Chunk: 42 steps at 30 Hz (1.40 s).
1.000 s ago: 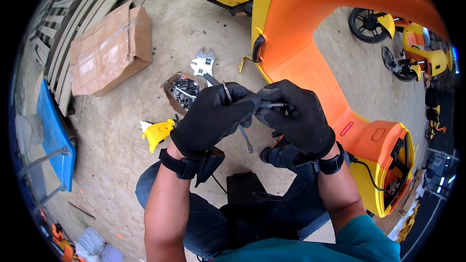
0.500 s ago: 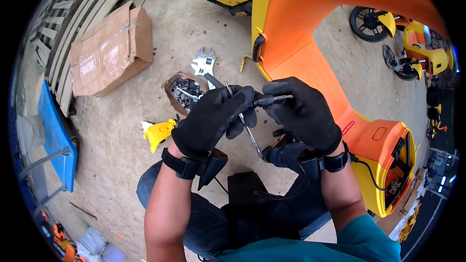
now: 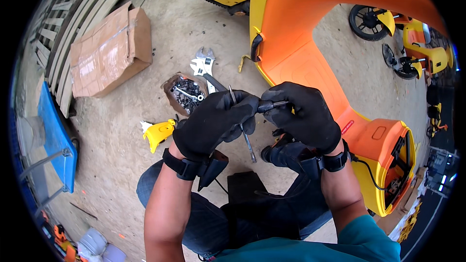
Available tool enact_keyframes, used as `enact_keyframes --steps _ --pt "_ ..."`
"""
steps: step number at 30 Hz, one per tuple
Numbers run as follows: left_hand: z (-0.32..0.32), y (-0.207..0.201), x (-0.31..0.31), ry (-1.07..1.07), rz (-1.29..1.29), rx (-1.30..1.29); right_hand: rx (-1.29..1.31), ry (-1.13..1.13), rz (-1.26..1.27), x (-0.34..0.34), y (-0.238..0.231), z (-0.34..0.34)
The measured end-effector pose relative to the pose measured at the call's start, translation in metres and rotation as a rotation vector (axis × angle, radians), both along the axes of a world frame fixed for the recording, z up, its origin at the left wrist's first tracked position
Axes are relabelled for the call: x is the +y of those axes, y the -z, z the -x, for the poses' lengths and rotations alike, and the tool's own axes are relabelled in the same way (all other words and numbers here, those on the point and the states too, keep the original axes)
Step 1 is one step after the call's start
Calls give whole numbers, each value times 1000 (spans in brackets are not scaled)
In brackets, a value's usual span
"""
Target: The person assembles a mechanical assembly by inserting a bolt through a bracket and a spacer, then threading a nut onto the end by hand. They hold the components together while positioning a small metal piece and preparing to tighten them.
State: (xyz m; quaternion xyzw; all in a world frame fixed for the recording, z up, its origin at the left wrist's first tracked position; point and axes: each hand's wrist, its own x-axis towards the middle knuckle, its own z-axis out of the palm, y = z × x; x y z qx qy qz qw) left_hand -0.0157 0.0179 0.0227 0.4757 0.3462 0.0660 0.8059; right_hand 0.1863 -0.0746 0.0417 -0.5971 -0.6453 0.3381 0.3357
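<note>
My left hand (image 3: 211, 126), in a black glove, is closed around a thin metal rod (image 3: 248, 144) that sticks out above and below the fingers. A short dark shaft (image 3: 264, 107) with a metal bit (image 3: 279, 103) at its end spans the gap between both hands. Whether shaft and rod are joined is hidden by the left fingers. My right hand (image 3: 308, 116), also gloved in black, pinches the bit with thumb and fingers. Beyond the left hand lie adjustable wrenches (image 3: 202, 65) and a torn bag of small dark fasteners (image 3: 177, 104) with a light-coloured spanner on it.
An orange and yellow scooter body (image 3: 310, 63) stands close on the right. A yellow plastic part (image 3: 159, 135) lies at left on the concrete. Farther left are a cardboard box (image 3: 109, 51), wooden pallets (image 3: 80, 24) and a blue cart (image 3: 54, 133). Other scooters (image 3: 422, 51) stand far right.
The rod in my left hand has swung slightly, its lower end moving left. My right fingers have closed in on the bit, covering more of its tip.
</note>
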Motion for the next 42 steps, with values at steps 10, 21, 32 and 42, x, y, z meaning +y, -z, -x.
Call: enact_keyframes --steps 10,21,32,42 --pt "-2 15 -9 -78 86 -150 25 -4 55 0 -4 0" --pt "-14 5 -8 -44 -18 28 -1 21 -18 -2 9 6" --pt "-12 13 -6 -120 36 -42 105 106 82 -2 -3 -2" --pt "-17 13 -12 -148 6 -60 -31 50 12 -4 -5 -11"
